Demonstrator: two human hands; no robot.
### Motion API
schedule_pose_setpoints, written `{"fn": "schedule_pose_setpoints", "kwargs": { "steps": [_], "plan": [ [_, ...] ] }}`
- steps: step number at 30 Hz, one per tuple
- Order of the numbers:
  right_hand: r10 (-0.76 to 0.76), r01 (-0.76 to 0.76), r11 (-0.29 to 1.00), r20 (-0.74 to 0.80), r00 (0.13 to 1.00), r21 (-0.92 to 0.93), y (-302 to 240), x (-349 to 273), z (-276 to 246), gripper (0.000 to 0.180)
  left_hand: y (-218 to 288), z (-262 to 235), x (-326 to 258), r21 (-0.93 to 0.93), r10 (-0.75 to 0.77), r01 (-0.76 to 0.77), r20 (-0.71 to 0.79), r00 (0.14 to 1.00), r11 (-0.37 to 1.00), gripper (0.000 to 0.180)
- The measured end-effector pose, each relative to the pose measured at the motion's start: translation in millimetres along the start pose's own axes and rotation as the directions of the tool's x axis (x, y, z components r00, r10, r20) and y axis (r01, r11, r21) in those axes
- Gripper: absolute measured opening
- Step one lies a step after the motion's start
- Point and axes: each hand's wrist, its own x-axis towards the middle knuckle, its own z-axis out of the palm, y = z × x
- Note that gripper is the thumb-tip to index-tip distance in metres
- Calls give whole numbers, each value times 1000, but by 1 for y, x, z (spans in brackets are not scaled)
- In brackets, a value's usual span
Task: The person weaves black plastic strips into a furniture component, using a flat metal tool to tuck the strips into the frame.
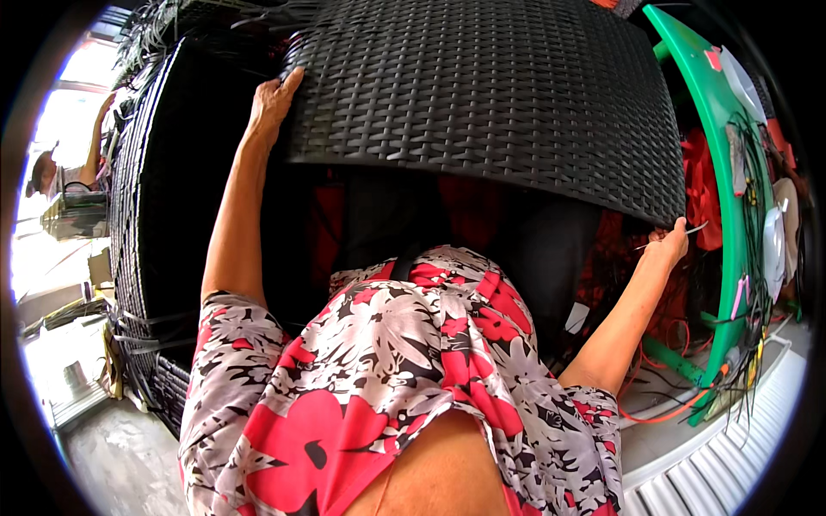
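A large black woven wicker panel (482,95) spreads in front of me, its near edge above my lap. My left hand (274,101) is closed on the panel's left edge, thumb pointing up along it. At the near right corner my right hand (668,242) is closed, fingers pressed at the corner. A thin, pale, pointed tool (697,229) sticks out on both sides of that hand; its exact kind I cannot make out. The fingertips of both hands are partly hidden by the panel.
Black woven furniture (129,189) stands at my left. To the right, a green plastic table (710,146) is tipped on its side, with dark strands hanging by it. An orange cord (662,420) lies on the floor. Another person's raised arm (96,142) shows at far left.
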Motion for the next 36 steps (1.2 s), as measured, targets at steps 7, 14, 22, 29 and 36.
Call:
{"fn": "schedule_pose_setpoints", "kwargs": {
  "steps": [7,14,22,29,36],
  "plan": [
    [-29,29,999,-64,998,14,2,-43,23,39,6,-16,34,352,12,-2,-25,1000,936,77],
    [-74,75,996,35,997,-54,1,-45,10,45,31,15,-19,513,160,81,-408,899,855,72],
    [-231,451,808,500,834,-379,-58,-78,-37,47,129,92,-179,-201,903,-888,214,373,415,25],
    [1,-140,990,987,163,22,-39,-235,48,59,141,123,-229,-741,618,262,665,419,619,122],
    [-167,409,845,897,-408,344,-17,-306,111,51,111,75,-190,-524,357,492,846,397,695,51]
  ]
}}
